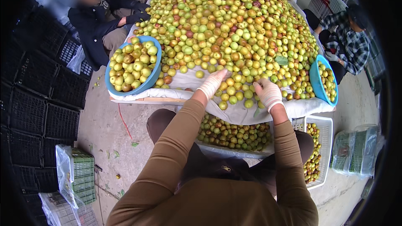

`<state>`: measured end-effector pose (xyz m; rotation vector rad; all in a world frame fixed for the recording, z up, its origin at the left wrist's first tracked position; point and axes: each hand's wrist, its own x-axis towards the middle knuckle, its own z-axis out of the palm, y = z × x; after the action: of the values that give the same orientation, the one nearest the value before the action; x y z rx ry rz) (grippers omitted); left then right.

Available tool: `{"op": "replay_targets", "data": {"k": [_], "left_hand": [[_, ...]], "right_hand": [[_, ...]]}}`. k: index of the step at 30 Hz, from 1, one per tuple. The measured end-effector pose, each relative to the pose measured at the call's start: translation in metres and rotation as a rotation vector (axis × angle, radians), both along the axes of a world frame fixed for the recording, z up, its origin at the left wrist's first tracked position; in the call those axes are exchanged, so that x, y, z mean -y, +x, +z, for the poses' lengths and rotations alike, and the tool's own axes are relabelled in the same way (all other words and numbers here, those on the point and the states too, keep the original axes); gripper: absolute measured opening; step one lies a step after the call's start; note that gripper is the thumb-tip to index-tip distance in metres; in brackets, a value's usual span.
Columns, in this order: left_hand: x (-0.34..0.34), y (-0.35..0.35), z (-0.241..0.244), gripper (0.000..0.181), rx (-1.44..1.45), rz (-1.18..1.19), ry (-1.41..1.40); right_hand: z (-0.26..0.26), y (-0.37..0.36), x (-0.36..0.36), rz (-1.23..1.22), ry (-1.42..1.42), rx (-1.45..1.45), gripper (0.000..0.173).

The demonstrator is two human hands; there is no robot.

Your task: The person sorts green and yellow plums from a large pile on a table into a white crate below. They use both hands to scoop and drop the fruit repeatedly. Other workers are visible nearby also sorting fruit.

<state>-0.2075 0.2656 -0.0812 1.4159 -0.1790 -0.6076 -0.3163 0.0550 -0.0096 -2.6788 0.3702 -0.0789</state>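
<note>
A large heap of yellow-green and reddish-brown jujubes covers a cloth-lined table. My left hand, in a whitish glove that leaves the fingertips bare, reaches to the near edge of the heap. Its fingers point away from me, and whether they grip a fruit is hidden. To its right my right hand, gloved alike, hovers over the cloth with curled fingers beside a few loose jujubes. The view does not settle whether a fruit is in it. Below the cloth edge, between my knees, a lined crate holds more jujubes.
Blue basins of jujubes stand at the table's left corner and right corner. A white crate sits by my right knee. Co-workers sit at left and right. Black crates line the left side.
</note>
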Motion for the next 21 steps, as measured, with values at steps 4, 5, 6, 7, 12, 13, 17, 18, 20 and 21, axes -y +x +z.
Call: {"op": "replay_targets", "data": {"k": [4, 5, 6, 7, 12, 13, 17, 18, 20, 21], "left_hand": [[0.011, 0.005, -0.006, 0.046, -0.116, -0.062, -0.133], [0.015, -0.005, 0.033, 0.048, -0.147, -0.176, 0.126], [0.031, 0.001, 0.006, 0.050, -0.387, -0.019, -0.239], [0.035, 0.024, -0.052, 0.048, -0.493, 0.014, -0.443], [0.014, 0.007, -0.014, 0.054, -0.168, -0.167, 0.040], [0.008, -0.007, 0.002, 0.054, -0.099, -0.158, -0.021], [-0.010, -0.010, 0.003, 0.054, 0.107, -0.090, -0.005], [-0.011, -0.009, 0.002, 0.054, 0.131, -0.078, 0.035], [-0.010, -0.006, 0.000, 0.054, 0.096, -0.054, 0.029], [-0.008, -0.004, 0.001, 0.053, 0.035, -0.047, -0.018]], "right_hand": [[0.018, 0.038, -0.054, 0.108, 0.429, 0.113, 0.043], [0.040, 0.042, -0.068, 0.090, 0.691, -0.069, 0.044], [0.040, 0.055, -0.088, 0.195, 0.747, 0.026, 0.047], [0.031, 0.077, -0.118, 0.280, 0.890, 0.088, 0.048], [0.041, 0.150, -0.236, 0.477, 0.660, 0.105, 0.042], [0.042, 0.158, -0.249, 0.544, 0.533, 0.333, 0.037], [0.046, 0.164, -0.290, 0.580, 0.366, 0.464, 0.027], [0.040, 0.163, -0.292, 0.575, 0.380, 0.505, 0.026], [0.028, 0.163, -0.289, 0.571, 0.404, 0.592, 0.020], [0.025, 0.161, -0.285, 0.562, 0.434, 0.598, 0.021]]}}
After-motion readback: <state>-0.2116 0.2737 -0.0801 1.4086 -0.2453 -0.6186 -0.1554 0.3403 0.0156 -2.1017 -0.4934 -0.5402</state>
